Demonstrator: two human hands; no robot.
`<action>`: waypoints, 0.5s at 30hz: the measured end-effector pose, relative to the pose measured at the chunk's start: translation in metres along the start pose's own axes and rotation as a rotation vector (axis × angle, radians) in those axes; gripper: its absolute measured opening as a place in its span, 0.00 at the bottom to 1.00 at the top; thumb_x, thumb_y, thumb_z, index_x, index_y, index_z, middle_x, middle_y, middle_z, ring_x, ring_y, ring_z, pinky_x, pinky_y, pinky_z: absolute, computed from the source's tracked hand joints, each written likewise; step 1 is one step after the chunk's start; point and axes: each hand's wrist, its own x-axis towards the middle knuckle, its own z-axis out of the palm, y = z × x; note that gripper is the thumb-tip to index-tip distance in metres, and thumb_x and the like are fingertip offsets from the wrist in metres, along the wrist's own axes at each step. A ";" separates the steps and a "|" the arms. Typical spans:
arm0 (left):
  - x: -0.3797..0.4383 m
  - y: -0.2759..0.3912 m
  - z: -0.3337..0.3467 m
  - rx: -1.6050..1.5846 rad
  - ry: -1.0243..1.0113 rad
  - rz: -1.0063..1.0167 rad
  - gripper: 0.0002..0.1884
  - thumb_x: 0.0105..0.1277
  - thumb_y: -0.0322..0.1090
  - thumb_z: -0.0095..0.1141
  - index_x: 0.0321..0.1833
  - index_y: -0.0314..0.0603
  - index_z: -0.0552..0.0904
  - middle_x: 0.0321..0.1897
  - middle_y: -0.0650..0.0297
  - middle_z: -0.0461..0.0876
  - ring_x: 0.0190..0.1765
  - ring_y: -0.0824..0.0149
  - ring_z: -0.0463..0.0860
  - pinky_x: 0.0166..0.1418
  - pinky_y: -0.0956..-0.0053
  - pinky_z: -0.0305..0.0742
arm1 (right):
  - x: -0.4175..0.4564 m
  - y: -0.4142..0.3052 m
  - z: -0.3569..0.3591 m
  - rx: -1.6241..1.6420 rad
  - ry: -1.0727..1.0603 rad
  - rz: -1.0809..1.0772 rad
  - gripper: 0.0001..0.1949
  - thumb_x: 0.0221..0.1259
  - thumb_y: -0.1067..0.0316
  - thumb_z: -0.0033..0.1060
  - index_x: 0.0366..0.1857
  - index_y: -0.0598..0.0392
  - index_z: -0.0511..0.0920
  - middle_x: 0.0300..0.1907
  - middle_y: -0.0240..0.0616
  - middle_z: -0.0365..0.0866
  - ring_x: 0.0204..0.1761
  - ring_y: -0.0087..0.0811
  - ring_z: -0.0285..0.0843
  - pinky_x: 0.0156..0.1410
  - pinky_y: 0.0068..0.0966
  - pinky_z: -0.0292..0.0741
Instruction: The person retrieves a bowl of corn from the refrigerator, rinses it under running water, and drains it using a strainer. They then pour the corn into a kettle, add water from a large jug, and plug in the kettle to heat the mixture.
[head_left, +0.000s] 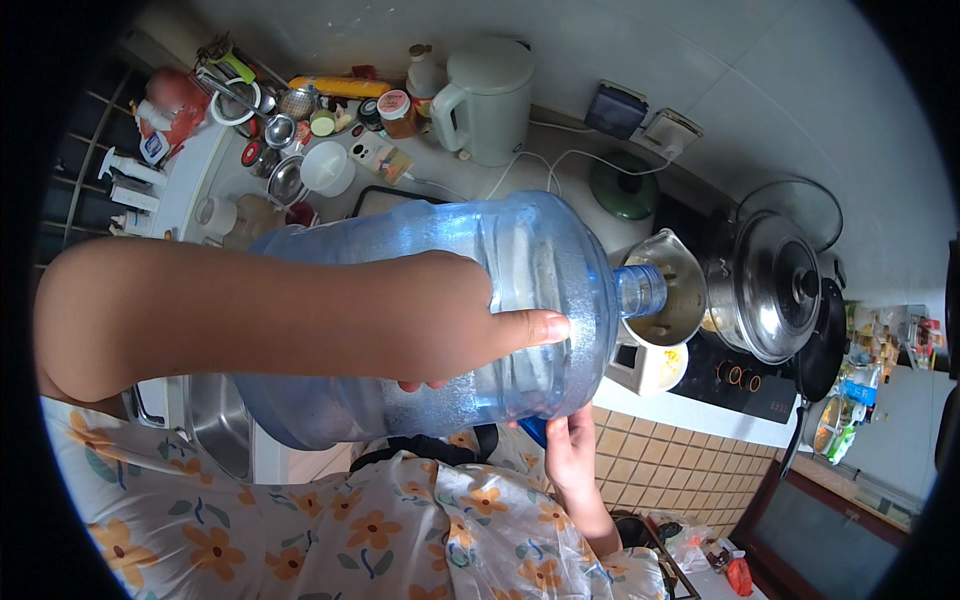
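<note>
A large translucent blue plastic water jug (525, 255) lies nearly sideways across the view. My left hand (457, 322) grips its upper side, thumb pointing towards the neck. Below the jug's shoulder, my right hand (571, 442) supports it from beneath, its fingers partly hidden; a dark blue piece (534, 430) shows beside them. The jug's open neck reaches over the mouth of a stainless steel pitcher (686, 300) with a spout. Inside the pitcher are pale pieces, partly hidden by the neck. Whether water is flowing cannot be told.
A lidded steel pot (776, 285) stands right of the pitcher, near a black pan (825, 337) and an induction cooktop (739, 375). Behind are a green lid (624, 186) and an electric kettle (491, 105) with cords. Jars, a white bowl (328, 169) and a phone (381, 157) stand left; a sink (217, 420) is nearer.
</note>
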 end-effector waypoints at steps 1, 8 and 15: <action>0.000 -0.001 0.000 -0.007 0.002 0.000 0.41 0.64 0.73 0.51 0.29 0.29 0.79 0.18 0.58 0.77 0.23 0.67 0.79 0.27 0.71 0.76 | 0.000 -0.001 0.001 0.000 0.000 0.007 0.31 0.72 0.58 0.59 0.69 0.57 0.54 0.56 0.41 0.72 0.50 0.32 0.78 0.53 0.31 0.79; 0.002 -0.001 0.002 -0.020 0.004 -0.013 0.42 0.65 0.73 0.50 0.29 0.28 0.79 0.18 0.58 0.76 0.23 0.67 0.79 0.27 0.70 0.76 | 0.000 0.000 -0.002 0.015 -0.006 -0.006 0.31 0.72 0.58 0.59 0.69 0.56 0.54 0.56 0.40 0.72 0.50 0.32 0.78 0.53 0.31 0.79; 0.002 -0.003 0.001 -0.019 -0.002 -0.003 0.42 0.65 0.73 0.50 0.29 0.27 0.79 0.18 0.58 0.77 0.23 0.66 0.79 0.26 0.71 0.77 | -0.001 0.002 -0.002 -0.009 0.001 -0.001 0.30 0.72 0.59 0.57 0.70 0.56 0.54 0.56 0.40 0.72 0.51 0.31 0.78 0.53 0.31 0.79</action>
